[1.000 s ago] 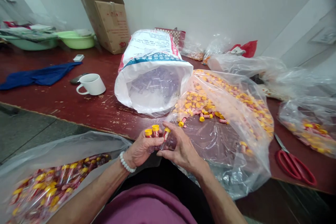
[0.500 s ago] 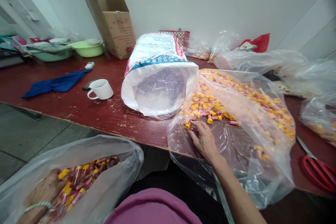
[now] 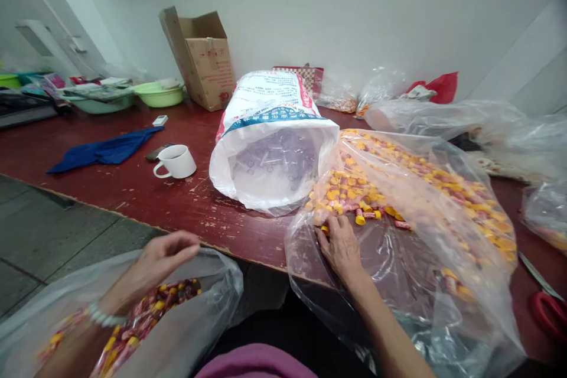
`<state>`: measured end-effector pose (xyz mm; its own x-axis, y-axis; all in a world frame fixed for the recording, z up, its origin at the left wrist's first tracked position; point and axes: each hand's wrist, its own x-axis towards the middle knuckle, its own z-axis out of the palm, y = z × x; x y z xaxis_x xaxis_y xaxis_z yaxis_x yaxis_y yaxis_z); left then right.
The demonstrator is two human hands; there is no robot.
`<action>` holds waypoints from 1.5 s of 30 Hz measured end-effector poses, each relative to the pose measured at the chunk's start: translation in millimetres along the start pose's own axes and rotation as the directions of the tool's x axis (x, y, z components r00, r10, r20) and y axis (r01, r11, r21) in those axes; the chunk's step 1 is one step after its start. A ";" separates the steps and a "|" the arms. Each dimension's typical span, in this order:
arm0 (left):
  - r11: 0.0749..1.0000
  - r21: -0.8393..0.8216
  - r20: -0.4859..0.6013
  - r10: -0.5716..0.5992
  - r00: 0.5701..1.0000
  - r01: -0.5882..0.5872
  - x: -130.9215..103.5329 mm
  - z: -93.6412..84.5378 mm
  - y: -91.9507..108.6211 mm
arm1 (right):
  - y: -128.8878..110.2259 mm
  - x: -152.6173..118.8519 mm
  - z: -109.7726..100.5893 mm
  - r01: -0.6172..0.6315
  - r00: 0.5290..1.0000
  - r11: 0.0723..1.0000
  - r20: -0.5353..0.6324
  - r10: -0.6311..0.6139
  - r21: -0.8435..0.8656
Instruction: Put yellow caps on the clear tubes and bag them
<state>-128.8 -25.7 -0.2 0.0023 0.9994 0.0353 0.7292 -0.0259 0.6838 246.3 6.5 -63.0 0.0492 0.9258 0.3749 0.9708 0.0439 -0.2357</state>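
Observation:
My left hand (image 3: 159,261) is raised over a clear plastic bag (image 3: 224,274) at the lower left, fingers stretched out and thumb apart, with nothing visible in it. Inside that bag lie many small pink tubes with yellow caps (image 3: 153,316). My right hand (image 3: 344,248) is inside the mouth of a second clear bag (image 3: 305,260) on the table. Its thumb and fingers close around a yellow-capped pink tube (image 3: 325,228), mostly covered by the hand. A heap of similar capped tubes (image 3: 349,186) lies just beyond.
A white printed sack (image 3: 270,103) faces me, holding clear plastic tubes (image 3: 277,156). To its left are a white mug (image 3: 179,162), a blue cloth (image 3: 104,149) and a cardboard box (image 3: 210,71). Red-handled scissors (image 3: 549,313) lie at the right of the red table (image 3: 248,233).
My left hand has risen out of the tubes in the left bag and moved right, its fingers now stretched out. My right hand stays by the same tube. The camera view has tilted up slightly.

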 end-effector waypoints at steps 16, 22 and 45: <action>0.795 0.533 0.084 0.292 0.953 -0.291 247.6 68.9 40.8 | 4.6 -4.8 7.2 0.018 0.998 0.999 -0.062 -0.016 0.040; 0.902 0.310 0.094 0.285 0.954 -0.300 228.5 65.8 33.6 | 5.4 -4.2 7.0 0.021 0.998 0.999 -0.055 -0.019 0.032; 0.816 -0.498 -0.015 -0.348 0.937 0.295 268.6 74.1 57.0 | 4.7 -4.8 5.8 0.027 0.998 0.999 -0.055 -0.025 0.038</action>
<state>-35.8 243.1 -5.7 -0.2617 0.9455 -0.1940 0.2547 0.2615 0.9310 249.3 4.4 -71.1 0.0381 0.9022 0.4296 0.9623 0.0827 -0.2591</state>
